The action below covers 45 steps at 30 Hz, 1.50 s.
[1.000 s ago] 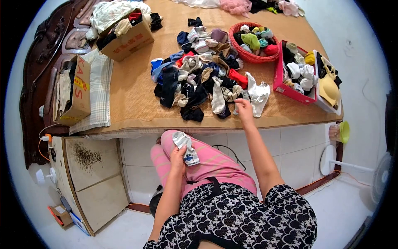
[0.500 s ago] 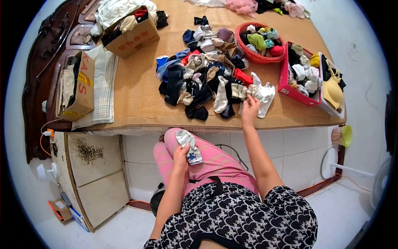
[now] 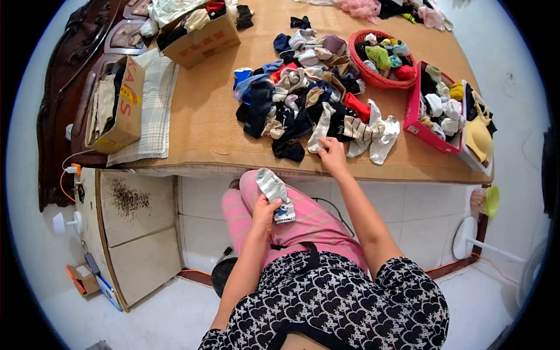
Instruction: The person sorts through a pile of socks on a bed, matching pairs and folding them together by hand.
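Observation:
My left hand [image 3: 266,212] is closed on a light grey sock [image 3: 272,184] with dark print, held over my pink-clad lap. At the front edge of a big heap of mixed socks [image 3: 297,99] on the woven mat, my right hand [image 3: 332,153] has its fingers pinched at the lower end of a white sock [image 3: 319,129]. To the right of that hand lie a striped sock [image 3: 357,128] and white socks [image 3: 383,139]. A red item [image 3: 357,106] lies just behind them.
A red basket [image 3: 384,81] and a pink box [image 3: 430,137] with socks stand at the right, beside a white bin holding a yellow bra [image 3: 479,137]. Two cardboard boxes [image 3: 204,44] [image 3: 125,119] stand at the left. Below them is a cabinet [image 3: 143,233].
My right hand has moved left from the white socks to the upright white sock. The striped sock now lies farther right, more spread out. My left hand still holds the grey sock.

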Tool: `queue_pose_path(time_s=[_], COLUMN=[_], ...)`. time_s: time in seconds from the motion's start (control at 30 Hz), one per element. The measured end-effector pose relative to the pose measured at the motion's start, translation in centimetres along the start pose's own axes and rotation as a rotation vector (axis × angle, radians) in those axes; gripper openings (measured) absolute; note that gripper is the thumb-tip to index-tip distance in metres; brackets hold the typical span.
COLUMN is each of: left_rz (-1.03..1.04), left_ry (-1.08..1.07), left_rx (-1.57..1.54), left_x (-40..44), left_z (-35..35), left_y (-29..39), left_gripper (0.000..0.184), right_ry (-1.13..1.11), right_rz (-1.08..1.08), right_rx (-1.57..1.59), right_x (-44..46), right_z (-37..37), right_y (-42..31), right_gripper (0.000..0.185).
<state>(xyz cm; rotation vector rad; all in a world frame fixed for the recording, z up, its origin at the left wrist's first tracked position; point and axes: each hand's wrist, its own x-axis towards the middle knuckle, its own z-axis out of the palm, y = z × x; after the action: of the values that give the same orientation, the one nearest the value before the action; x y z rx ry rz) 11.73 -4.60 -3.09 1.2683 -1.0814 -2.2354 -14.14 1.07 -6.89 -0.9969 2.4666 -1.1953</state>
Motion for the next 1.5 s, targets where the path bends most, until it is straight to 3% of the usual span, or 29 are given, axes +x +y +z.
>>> queue_pose_path(time_s=[0.07, 0.13, 0.2, 0.3, 0.33, 0.4, 0.47, 0.57, 0.73, 0.8, 0.87, 0.93, 1.03, 1.13, 1.2, 1.27, 1.37, 1.4, 1.5], left_rz=[-0.007, -0.014, -0.018, -0.021, -0.022, -0.016, -0.012, -0.021, -0.092, -0.036, -0.032, -0.071, -0.132, -0.176, -0.176, -0.207, -0.233, -0.239, -0.240], left_ry=[0.007, 0.010, 0.017, 0.019, 0.018, 0.016, 0.015, 0.018, 0.062, 0.055, 0.062, 0.044, 0.023, 0.001, 0.000, -0.004, -0.030, -0.032, -0.013], left_rx=[0.001, -0.027, -0.035, -0.028, -0.015, -0.016, -0.015, -0.034, -0.010, 0.017, 0.016, 0.010, -0.050, -0.076, -0.066, -0.115, -0.153, -0.158, -0.124], left_x=[-0.1, -0.1, 0.1, 0.3, 0.4, 0.4, 0.3, 0.5, -0.3, 0.5, 0.3, 0.2, 0.4, 0.5, 0.6, 1.0, 1.2, 1.1, 1.1], left_z=[0.2, 0.2, 0.1, 0.0, 0.0, 0.2, 0.2, 0.0, 1.0, 0.1, 0.4, 0.3, 0.3, 0.2, -0.1, -0.3, -0.6, -0.5, -0.2], left_y=[0.4, 0.1, -0.1, -0.1, 0.1, 0.3, 0.2, -0.2, 1.0, -0.2, 0.2, 0.8, 1.5, 1.7, 1.8, 1.6, 1.5, 1.6, 2.0], left_gripper=[0.036, 0.035, 0.035, 0.035, 0.035, 0.034, 0.034, 0.032, 0.028, 0.028, 0.028, 0.027, 0.027, 0.028, 0.029, 0.032, 0.034, 0.034, 0.034], right_ry=[0.105, 0.352, 0.456, 0.625, 0.629, 0.583, 0.380, 0.195, -0.119, -0.357, -0.552, -0.614, -0.384, 0.003, 0.143, -0.114, -0.085, -0.243, -0.584], right_rz=[0.064, 0.030, 0.062, 0.121, 0.117, -0.111, -0.269, -0.387, -0.184, -0.113, -0.255, -0.527, -0.633, -0.585, -0.396, -0.242, -0.443, -0.369, -0.424], right_rx=[0.288, 0.299, 0.265, -0.212, -0.211, -0.274, -0.105, 0.045, -0.174, -0.217, -0.190, -0.028, 0.077, -0.229, -0.520, -0.443, -0.553, -0.497, -0.267], right_x=[0.2, 0.2, 0.4, 0.8, 1.2, 2.5, 4.2, 7.7, 12.9, 14.3, 15.4, 16.4, 18.7, 21.9, 23.3, 22.6, 20.7, 20.3, 19.5], right_z=[0.1, -1.8, -3.4, -4.5, -4.7, -5.1, -4.4, -0.3, 8.7, 11.0, 12.9, 14.1, 15.3, 12.7, 10.9, 7.2, 5.3, 4.8, 1.8], right_y=[0.5, -0.9, -0.7, -0.8, -1.3, -2.4, -4.6, -6.6, -10.4, -12.4, -13.9, -14.9, -15.0, -13.7, -10.9, -7.2, -5.1, -4.7, -5.8], right_gripper=[0.023, 0.020, 0.023, 0.029, 0.029, 0.026, 0.025, 0.028, 0.055, 0.062, 0.066, 0.065, 0.050, 0.032, 0.027, 0.025, 0.028, 0.026, 0.020])
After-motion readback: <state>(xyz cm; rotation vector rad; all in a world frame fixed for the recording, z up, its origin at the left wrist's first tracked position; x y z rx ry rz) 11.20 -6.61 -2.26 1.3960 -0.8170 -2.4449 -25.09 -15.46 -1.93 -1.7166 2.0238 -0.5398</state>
